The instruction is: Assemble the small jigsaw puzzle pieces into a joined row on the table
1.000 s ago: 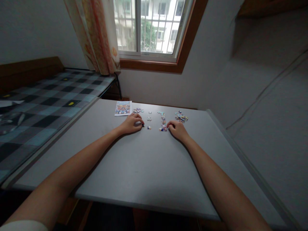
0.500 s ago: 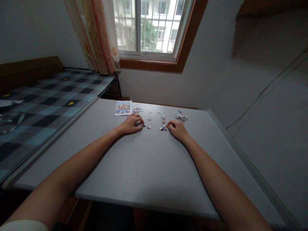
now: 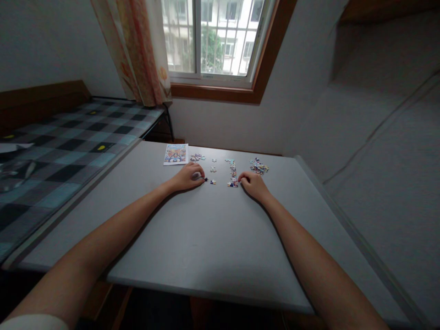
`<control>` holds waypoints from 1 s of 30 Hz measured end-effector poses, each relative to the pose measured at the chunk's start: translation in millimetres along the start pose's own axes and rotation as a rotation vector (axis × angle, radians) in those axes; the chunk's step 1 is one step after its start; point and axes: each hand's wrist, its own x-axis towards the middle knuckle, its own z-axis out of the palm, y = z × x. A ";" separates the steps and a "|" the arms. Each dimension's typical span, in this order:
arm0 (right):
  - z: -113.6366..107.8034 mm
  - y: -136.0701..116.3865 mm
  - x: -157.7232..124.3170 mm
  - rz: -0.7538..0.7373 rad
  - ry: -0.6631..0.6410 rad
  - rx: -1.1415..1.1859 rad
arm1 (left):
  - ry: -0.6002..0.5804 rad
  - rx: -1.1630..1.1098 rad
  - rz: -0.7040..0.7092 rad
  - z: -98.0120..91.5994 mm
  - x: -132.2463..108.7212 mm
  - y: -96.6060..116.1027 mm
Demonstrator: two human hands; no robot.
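My left hand (image 3: 188, 177) rests on the table with its fingertips closed on a small dark jigsaw piece (image 3: 206, 179). Just right of that piece lie a few loose jigsaw pieces (image 3: 213, 169) in a rough column. Farther right is a joined strip of jigsaw pieces (image 3: 233, 170), running away from me with a short foot at its near end. My right hand (image 3: 253, 183) lies beside the strip's near right end, its fingers curled together. Whatever its fingertips may hold is too small to make out.
A printed picture sheet (image 3: 176, 154) lies at the table's far left. Next to it is a small heap of jigsaw pieces (image 3: 197, 157), and another heap (image 3: 259, 166) lies beyond my right hand. A bed (image 3: 113, 123) adjoins the grey table (image 3: 192, 247) on the left.
The fingers of my left hand have shifted slightly, and the dark piece at their tips is turned a little. My right hand has stayed in place.
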 end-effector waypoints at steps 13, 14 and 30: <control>0.3 0.7 0.6 0.010 -0.010 0.007 | -0.012 -0.189 -0.170 -0.5 1.7 8.1; 0.3 0.6 0.4 0.011 -0.009 0.007 | -0.009 -0.188 -0.174 -0.7 2.4 8.5; 0.6 0.1 0.8 -0.013 0.003 0.005 | 0.113 -0.192 -0.182 37.8 47.6 63.1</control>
